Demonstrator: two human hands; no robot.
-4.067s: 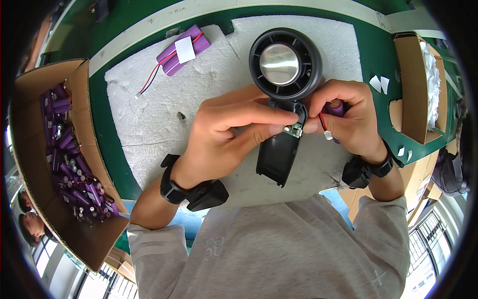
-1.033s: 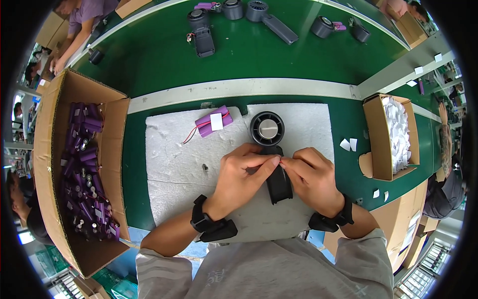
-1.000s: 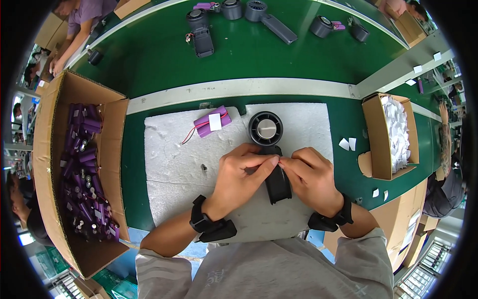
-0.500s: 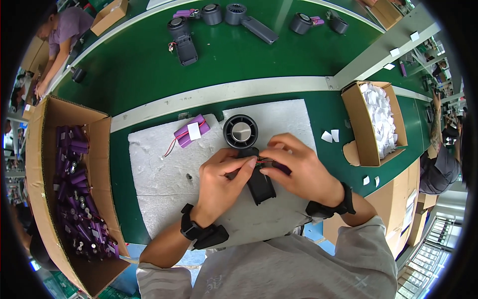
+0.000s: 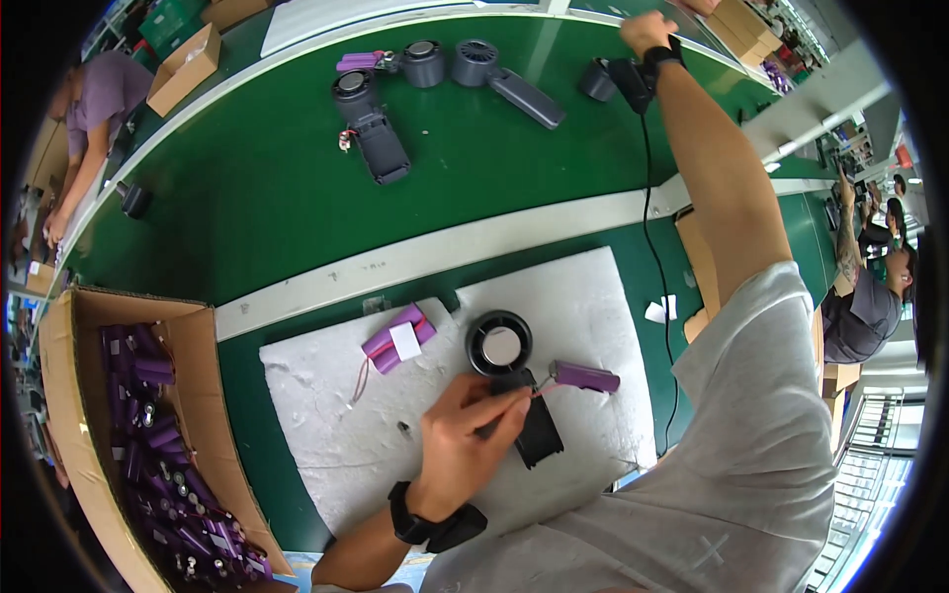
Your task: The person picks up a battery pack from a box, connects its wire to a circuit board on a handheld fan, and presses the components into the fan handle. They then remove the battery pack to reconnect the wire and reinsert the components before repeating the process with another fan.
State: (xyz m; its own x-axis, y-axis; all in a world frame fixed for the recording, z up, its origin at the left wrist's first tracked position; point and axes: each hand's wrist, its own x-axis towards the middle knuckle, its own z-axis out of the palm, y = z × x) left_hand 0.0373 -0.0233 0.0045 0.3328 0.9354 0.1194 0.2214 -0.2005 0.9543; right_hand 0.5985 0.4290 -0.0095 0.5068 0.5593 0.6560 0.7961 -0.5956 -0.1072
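Observation:
A dark handheld fan [image 5: 539,435] lies on the white foam sheet, its round head away from me and its handle housing open. My left hand [image 5: 470,435] is closed over the upper handle, with thumb and forefinger pinching thin wires. A red wire runs from those fingertips to a purple battery pack [image 5: 587,378] lying on the foam right of the fan. Far off at the upper right, my right hand [image 5: 648,33] is stretched over the back rail, fingers curled in. What it holds, if anything, is not visible.
On the foam sheet [image 5: 326,425] rests another purple battery pack [image 5: 399,339] with a white label. A cardboard box [image 5: 198,395] of purple batteries stands at left. Several fan units, including a dark one [image 5: 384,148], lie beyond the white rail. A black cable [image 5: 654,227] hangs from my right wrist.
My right hand has left the fan and reached far forward and right. The battery pack beside the fan is now uncovered. My left hand stays at the fan; the view has shifted.

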